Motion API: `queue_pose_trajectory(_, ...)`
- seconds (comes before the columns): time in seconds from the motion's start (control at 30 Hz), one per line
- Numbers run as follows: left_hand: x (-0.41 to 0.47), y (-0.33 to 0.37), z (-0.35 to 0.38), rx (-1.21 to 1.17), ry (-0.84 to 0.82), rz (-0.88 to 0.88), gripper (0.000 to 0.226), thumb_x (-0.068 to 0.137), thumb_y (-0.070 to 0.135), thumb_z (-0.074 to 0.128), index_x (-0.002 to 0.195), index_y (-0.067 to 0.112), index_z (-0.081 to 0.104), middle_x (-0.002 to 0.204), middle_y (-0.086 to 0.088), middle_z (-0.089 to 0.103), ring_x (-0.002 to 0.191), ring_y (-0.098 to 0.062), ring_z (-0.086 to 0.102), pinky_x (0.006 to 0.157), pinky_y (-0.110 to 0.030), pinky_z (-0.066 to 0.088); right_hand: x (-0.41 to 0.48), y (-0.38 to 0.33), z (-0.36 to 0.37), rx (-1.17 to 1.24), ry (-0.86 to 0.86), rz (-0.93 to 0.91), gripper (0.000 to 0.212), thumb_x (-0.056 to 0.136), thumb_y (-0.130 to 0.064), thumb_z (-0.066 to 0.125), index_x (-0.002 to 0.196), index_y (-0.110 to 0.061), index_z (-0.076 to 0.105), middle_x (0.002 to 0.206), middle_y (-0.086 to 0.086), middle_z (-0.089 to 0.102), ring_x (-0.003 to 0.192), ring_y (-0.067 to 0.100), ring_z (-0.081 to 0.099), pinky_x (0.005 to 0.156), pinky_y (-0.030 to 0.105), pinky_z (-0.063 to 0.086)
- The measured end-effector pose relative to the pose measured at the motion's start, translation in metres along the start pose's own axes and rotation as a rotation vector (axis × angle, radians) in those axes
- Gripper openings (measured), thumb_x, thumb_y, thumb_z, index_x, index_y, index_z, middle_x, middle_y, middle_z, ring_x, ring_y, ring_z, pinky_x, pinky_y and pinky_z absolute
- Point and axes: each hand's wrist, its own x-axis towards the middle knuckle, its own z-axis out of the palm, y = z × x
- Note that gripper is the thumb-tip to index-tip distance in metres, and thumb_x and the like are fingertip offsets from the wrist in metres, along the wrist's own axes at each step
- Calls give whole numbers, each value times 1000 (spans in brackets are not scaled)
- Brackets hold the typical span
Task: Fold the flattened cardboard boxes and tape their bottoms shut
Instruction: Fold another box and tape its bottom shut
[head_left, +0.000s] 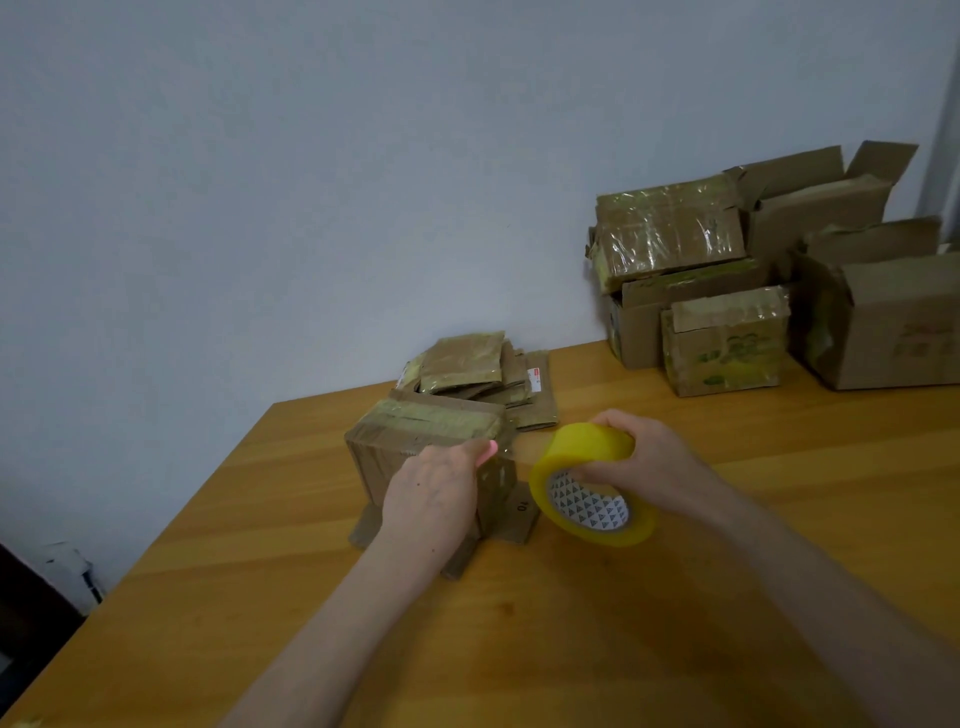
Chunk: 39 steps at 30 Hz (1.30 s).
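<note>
A small folded cardboard box (410, 441) stands upside down on the wooden table (675, 597), its bottom flaps up and covered with strips of yellowish tape. My left hand (434, 493) presses flat against the box's near right side, with fingertips at its upper edge. My right hand (644, 457) grips a roll of yellow tape (589, 486) just right of the box. Whether a strip runs from the roll to the box I cannot tell. A stack of flattened boxes (483, 374) lies behind the box.
Several folded, taped boxes (727, 291) are piled at the back right against the pale wall. The table's left edge runs diagonally from the flattened stack toward the lower left, with dark floor beyond it.
</note>
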Motion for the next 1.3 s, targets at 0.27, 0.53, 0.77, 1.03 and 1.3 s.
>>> queue_pose_trajectory(0.27, 12, 13, -20, 197, -128, -10, 35, 101, 33, 35, 126, 21, 57, 90, -2, 66, 67, -15, 57, 65, -26, 51, 2, -3, 3, -18, -7, 24, 51, 73, -39, 75, 117, -31, 51, 107, -5, 54, 93, 14, 57, 65, 25, 51)
queue_pose_trajectory(0.53, 17, 22, -25, 349, -176, -5, 27, 100, 19, 45, 125, 21, 57, 69, 3, 44, 64, -15, 49, 60, -26, 43, 3, -8, 7, -47, 0, 22, 51, 74, -37, 75, 118, -30, 50, 107, -6, 53, 92, 11, 54, 58, 19, 44)
queue_pose_trajectory(0.77, 12, 17, -28, 281, -166, -12, 32, 101, 31, 40, 130, 25, 54, 83, -1, 57, 76, -18, 60, 68, -28, 49, 7, -7, 12, -99, 23, 30, 60, 71, -44, 74, 124, -30, 49, 113, -5, 53, 101, 15, 52, 73, 30, 52)
queue_pose_trajectory(1.03, 0, 11, -25, 240, -131, -14, 35, 101, 36, 38, 133, 30, 51, 102, -4, 65, 87, -20, 64, 71, -29, 50, 7, -7, 12, -114, 21, 36, 57, 71, -45, 74, 121, -31, 50, 111, -7, 51, 104, 15, 50, 74, 29, 49)
queue_pose_trajectory(1.3, 14, 13, -22, 188, -168, -12, 32, 100, 28, 42, 130, 30, 55, 102, -2, 65, 82, -18, 63, 68, -29, 51, 8, -10, 14, -149, 15, 42, 60, 70, -46, 74, 123, -32, 48, 109, -10, 48, 107, 15, 48, 81, 34, 52)
